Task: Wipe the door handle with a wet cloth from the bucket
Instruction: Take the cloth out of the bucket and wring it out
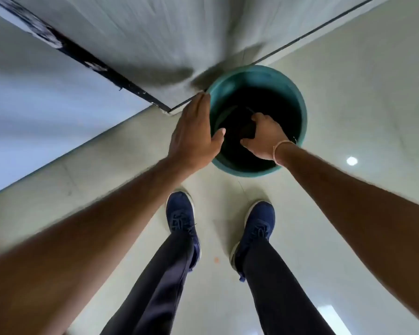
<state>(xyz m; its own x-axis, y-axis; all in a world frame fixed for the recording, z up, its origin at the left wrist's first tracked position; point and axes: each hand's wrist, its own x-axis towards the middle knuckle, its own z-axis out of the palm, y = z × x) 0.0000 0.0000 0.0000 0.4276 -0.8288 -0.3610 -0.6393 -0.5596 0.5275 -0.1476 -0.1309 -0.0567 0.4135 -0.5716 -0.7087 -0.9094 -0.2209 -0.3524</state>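
Down at floor level, by the bottom corner of the pale grey door (155, 39): round teal plastic bucket (300, 102) stands on the glossy pale tiled floor (348, 213), just beside the door's lower edge. My blue lace-up shoes (182, 213) are planted just short of it.

Right hand (266, 136) is inside the bucket, fingers curled around something dark, which I take to be the dark cloth (248, 130). Grip looks closed on it, but the inside of the bucket is near black and the frame is motion-blurred, so I can't tell where cloth ends and water or shadow begins. Thin band on that wrist.

Left hand (194, 131) is flat and open, fingers together, thumb hooked over the near-left rim. It's touching the rim and holding nothing; looks like it's steadying the bucket.

Door handle: not in view. Only the bottom of the door and its dark edge strip show.

Progress, my read: early. Cloth pickup is in hand, nothing past that. Can't tell if the cloth is soaked yet.

Left to do:
- lift cloth clear, likely wring it over the bucket so it doesn't drip on the tiles
- stand up, find the handle
- wipe it

Risk: wet glossy tiles underfoot if I skip the wring.
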